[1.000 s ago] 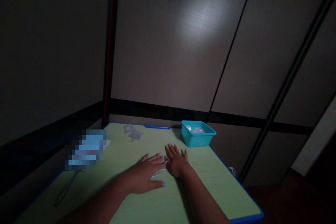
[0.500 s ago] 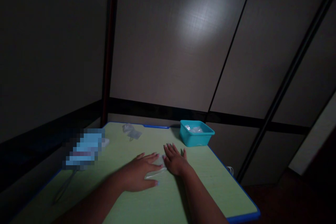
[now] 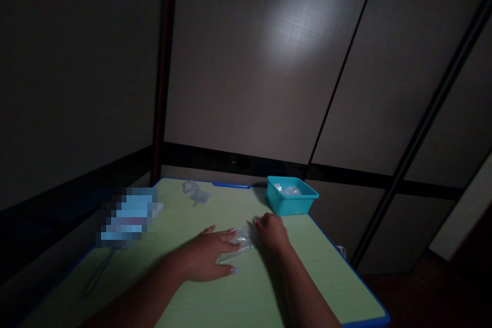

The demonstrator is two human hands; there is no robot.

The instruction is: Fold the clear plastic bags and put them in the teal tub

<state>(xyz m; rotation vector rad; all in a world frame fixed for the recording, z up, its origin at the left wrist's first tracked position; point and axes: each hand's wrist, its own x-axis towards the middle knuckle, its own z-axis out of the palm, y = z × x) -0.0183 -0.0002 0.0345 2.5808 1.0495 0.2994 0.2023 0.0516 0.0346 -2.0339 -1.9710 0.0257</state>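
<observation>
Head view: I see my right hand [image 3: 272, 230], flat a moment ago, now curled, its fingers pinching the clear plastic bag's [image 3: 241, 242] edge. My left hand [image 3: 205, 257] presses it open-palmed on the worktop [image 3: 315, 261], near the teal tub [image 3: 291, 196].

the scene is very dim and underexposed. a soft patch of light falls on the pale panelled wall [image 3: 295, 25], fading into near black at the left and lower right. the light green table with blue edging [image 3: 215, 210] shows faintly. a pixelated blue block [image 3: 128, 217] hides something; the forearms look grainy and soft.
</observation>
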